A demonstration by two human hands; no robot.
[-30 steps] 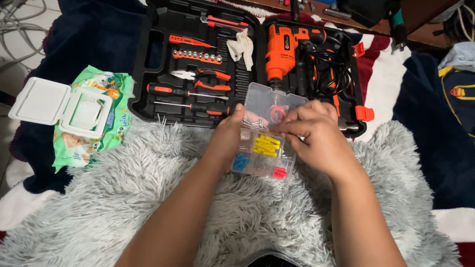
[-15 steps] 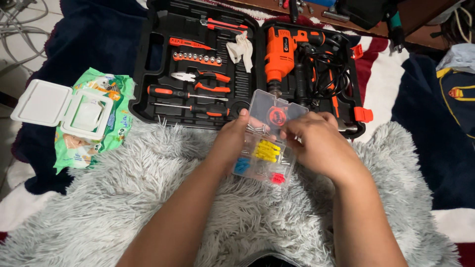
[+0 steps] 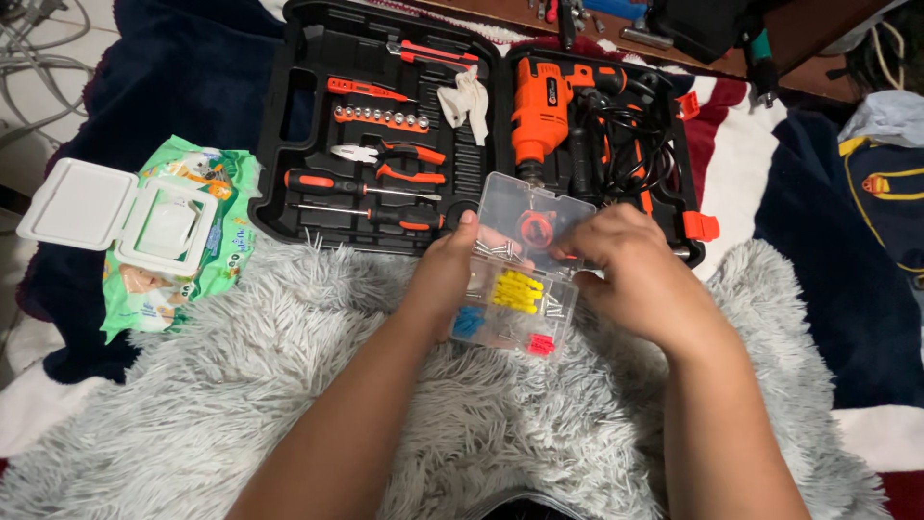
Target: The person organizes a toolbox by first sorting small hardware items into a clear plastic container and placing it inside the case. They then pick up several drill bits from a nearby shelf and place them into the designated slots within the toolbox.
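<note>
Grey shaggy blanket point(image 3: 289, 385), left hand point(image 3: 445, 270) fingers clamped on clear organiser box point(image 3: 520, 289), right hand point(image 3: 635, 274) fingers gripping its far side.

Both forearms are bare to the elbow, with no sleeves, and both hands, left point(image 3: 445, 273) and right point(image 3: 630, 274), are gloveless and ringless.

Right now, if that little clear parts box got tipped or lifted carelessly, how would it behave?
The clear parts box looks like thin rigid plastic, so probably light and stiff. Its lid stands open, so the yellow plugs and small screws would likely spill. The left hand and right hand both steady it.
</note>
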